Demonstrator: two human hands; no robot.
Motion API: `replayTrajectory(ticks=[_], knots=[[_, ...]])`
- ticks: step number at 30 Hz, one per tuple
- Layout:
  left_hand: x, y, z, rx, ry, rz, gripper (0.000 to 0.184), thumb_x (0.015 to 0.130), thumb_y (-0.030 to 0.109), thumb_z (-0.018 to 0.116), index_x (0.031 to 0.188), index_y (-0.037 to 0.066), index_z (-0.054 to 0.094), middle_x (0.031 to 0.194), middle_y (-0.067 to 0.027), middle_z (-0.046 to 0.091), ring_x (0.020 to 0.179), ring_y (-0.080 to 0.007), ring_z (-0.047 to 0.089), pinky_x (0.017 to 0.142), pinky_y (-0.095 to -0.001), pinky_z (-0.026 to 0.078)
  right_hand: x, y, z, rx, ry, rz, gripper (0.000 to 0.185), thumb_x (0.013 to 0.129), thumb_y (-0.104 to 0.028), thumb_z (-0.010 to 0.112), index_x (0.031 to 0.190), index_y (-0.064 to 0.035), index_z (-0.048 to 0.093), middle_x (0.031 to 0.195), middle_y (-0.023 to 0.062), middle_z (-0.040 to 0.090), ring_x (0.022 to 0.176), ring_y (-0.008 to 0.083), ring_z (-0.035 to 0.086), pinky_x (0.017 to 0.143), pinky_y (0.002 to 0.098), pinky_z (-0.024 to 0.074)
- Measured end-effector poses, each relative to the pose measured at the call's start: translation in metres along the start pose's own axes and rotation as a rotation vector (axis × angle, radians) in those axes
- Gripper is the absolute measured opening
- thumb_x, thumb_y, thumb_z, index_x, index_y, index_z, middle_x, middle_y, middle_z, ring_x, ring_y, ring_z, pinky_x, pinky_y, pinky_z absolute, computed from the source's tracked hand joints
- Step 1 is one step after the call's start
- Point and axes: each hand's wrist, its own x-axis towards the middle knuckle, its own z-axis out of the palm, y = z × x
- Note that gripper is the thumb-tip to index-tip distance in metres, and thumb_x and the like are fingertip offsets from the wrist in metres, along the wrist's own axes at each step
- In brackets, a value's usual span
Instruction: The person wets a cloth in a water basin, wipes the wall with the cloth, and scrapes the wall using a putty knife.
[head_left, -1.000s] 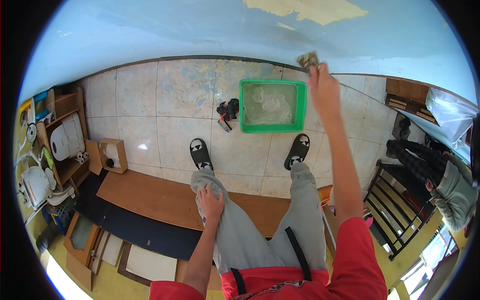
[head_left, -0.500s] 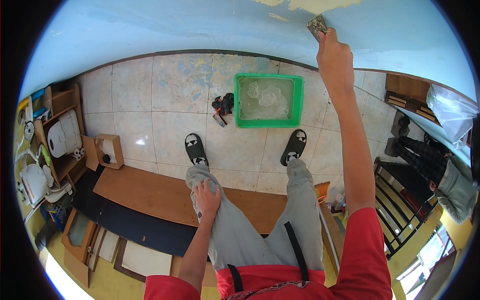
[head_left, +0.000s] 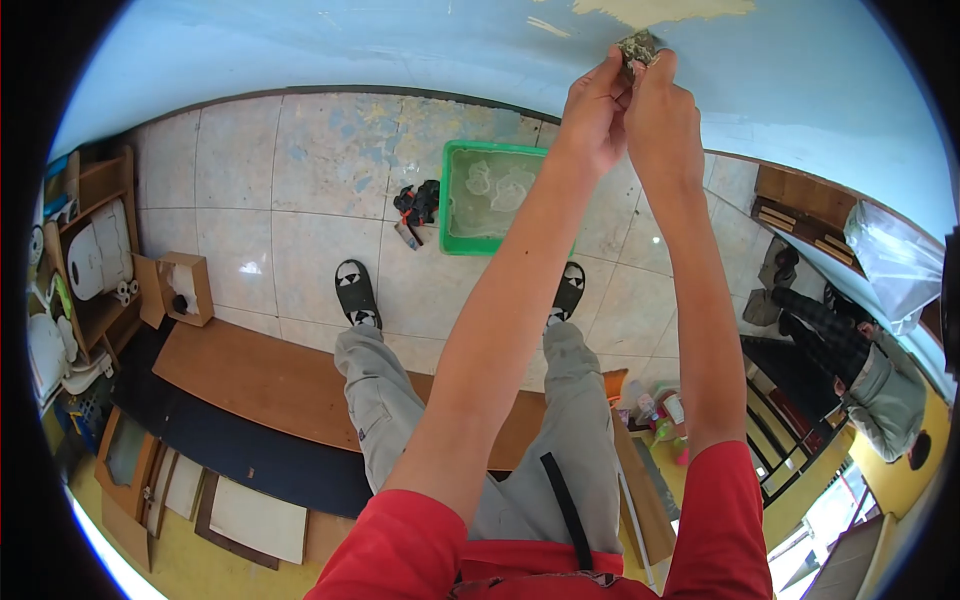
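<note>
A scraper (head_left: 638,48) with a residue-covered blade is up against the blue wall (head_left: 400,45), just below a bare cream patch (head_left: 660,10). My right hand (head_left: 665,125) is closed around its handle, which is mostly hidden by the fingers. My left hand (head_left: 597,115) is raised beside it, fingertips at the blade's left edge; its fingers are drawn together. On the tiled floor below, a green basin (head_left: 455,200) holds cloudy water, partly hidden by my left forearm.
Left of the basin lie a black and red item (head_left: 418,203) and a small tool (head_left: 408,235). Wooden boards (head_left: 260,380) lie behind my feet. An open cardboard box (head_left: 190,285) stands left. Another person (head_left: 875,390) is at the far right, near a black metal rack (head_left: 790,420).
My left hand has left my knee and come up to the scraper blade. My right hand has risen along the wall with the scraper. The view has shifted, so the floor items appear further left.
</note>
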Motion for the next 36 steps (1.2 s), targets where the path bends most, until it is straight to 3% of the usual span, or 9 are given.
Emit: replayTrajectory(ticks=[4, 8, 11, 13, 23, 26, 32, 34, 36], knots=[[0.013, -0.017, 0.000, -0.299, -0.075, -0.025, 0.037, 0.100, 0.045, 0.049, 0.097, 0.012, 0.065, 0.087, 0.0036, 0.068, 0.083, -0.0102, 0.063, 0.073, -0.0288, 0.053, 0.003, 0.003, -0.001, -0.045, 0.009, -0.021, 0.025, 0.101, -0.023, 0.043, 0.101, 0.0011, 0.036, 0.081, 0.0292, 0.066, 0.078, 0.0482, 0.067, 0.057, 0.0531, 0.0549], [0.022, -0.032, 0.002, -0.485, -0.230, 0.010, 0.036, 0.099, 0.046, 0.051, 0.100, 0.012, 0.065, 0.088, 0.0023, 0.067, 0.084, -0.0103, 0.063, 0.072, -0.0292, 0.054, 0.005, 0.004, -0.001, -0.109, 0.013, -0.023, 0.027, 0.104, -0.027, 0.041, 0.105, 0.0001, 0.040, 0.081, 0.0287, 0.066, 0.079, 0.0492, 0.065, 0.061, 0.0538, 0.0502], [0.020, -0.034, 0.007, -0.433, -0.122, 0.089, 0.035, 0.099, 0.045, 0.052, 0.099, 0.013, 0.065, 0.086, 0.0022, 0.067, 0.080, -0.0103, 0.063, 0.071, -0.0282, 0.054, 0.006, 0.004, -0.004, -0.053, -0.007, -0.016, 0.028, 0.104, -0.028, 0.041, 0.105, 0.0003, 0.041, 0.080, 0.0286, 0.066, 0.078, 0.0490, 0.065, 0.060, 0.0533, 0.0501], [0.017, -0.028, 0.006, -0.228, -0.031, 0.190, 0.034, 0.098, 0.045, 0.052, 0.099, 0.013, 0.064, 0.085, 0.0032, 0.066, 0.077, -0.0098, 0.063, 0.068, -0.0271, 0.053, 0.008, 0.007, 0.000, -0.028, 0.007, -0.026, 0.028, 0.104, -0.028, 0.041, 0.107, 0.0002, 0.042, 0.080, 0.0282, 0.066, 0.077, 0.0486, 0.065, 0.060, 0.0532, 0.0502], [0.027, -0.036, 0.004, -0.426, -0.084, 0.228, 0.032, 0.099, 0.043, 0.053, 0.098, 0.012, 0.063, 0.082, 0.0028, 0.066, 0.074, -0.0101, 0.063, 0.065, -0.0292, 0.055, 0.010, 0.001, -0.002, -0.090, 0.011, -0.048, 0.030, 0.103, -0.028, 0.044, 0.111, 0.0011, 0.045, 0.078, 0.0269, 0.066, 0.078, 0.0477, 0.065, 0.060, 0.0531, 0.0497], [0.018, -0.021, 0.006, -0.291, -0.029, 0.253, 0.031, 0.099, 0.040, 0.055, 0.098, 0.010, 0.064, 0.085, 0.0018, 0.066, 0.075, -0.0106, 0.063, 0.067, -0.0287, 0.055, 0.010, -0.001, 0.006, 0.028, 0.052, -0.080, 0.028, 0.102, -0.028, 0.042, 0.102, 0.0005, 0.040, 0.075, 0.0274, 0.065, 0.076, 0.0488, 0.066, 0.057, 0.0539, 0.0536], [0.013, -0.012, 0.005, -0.202, -0.039, 0.328, 0.026, 0.100, 0.029, 0.055, 0.098, 0.005, 0.064, 0.088, -0.0028, 0.067, 0.078, -0.0127, 0.064, 0.068, -0.0277, 0.056, 0.010, -0.004, 0.014, 0.127, 0.103, -0.036, 0.028, 0.102, -0.025, 0.045, 0.108, 0.0029, 0.047, 0.076, 0.0283, 0.065, 0.072, 0.0476, 0.065, 0.057, 0.0511, 0.0494], [0.015, -0.012, 0.009, -0.219, 0.093, 0.344, 0.024, 0.098, 0.027, 0.061, 0.094, 0.004, 0.066, 0.088, -0.0033, 0.068, 0.072, -0.0085, 0.061, 0.060, -0.0226, 0.051, 0.014, -0.004, 0.018, 0.101, 0.150, -0.060, 0.029, 0.102, -0.025, 0.046, 0.107, 0.0030, 0.048, 0.075, 0.0279, 0.065, 0.072, 0.0470, 0.065, 0.057, 0.0508, 0.0494], [0.012, -0.009, 0.002, -0.215, 0.067, 0.351, 0.023, 0.098, 0.026, 0.060, 0.095, 0.004, 0.066, 0.088, -0.0033, 0.068, 0.072, -0.0083, 0.061, 0.061, -0.0223, 0.051, 0.007, -0.002, 0.023, 0.071, 0.155, -0.077, 0.029, 0.102, -0.025, 0.047, 0.106, 0.0032, 0.049, 0.074, 0.0275, 0.065, 0.071, 0.0464, 0.065, 0.056, 0.0504, 0.0494]])
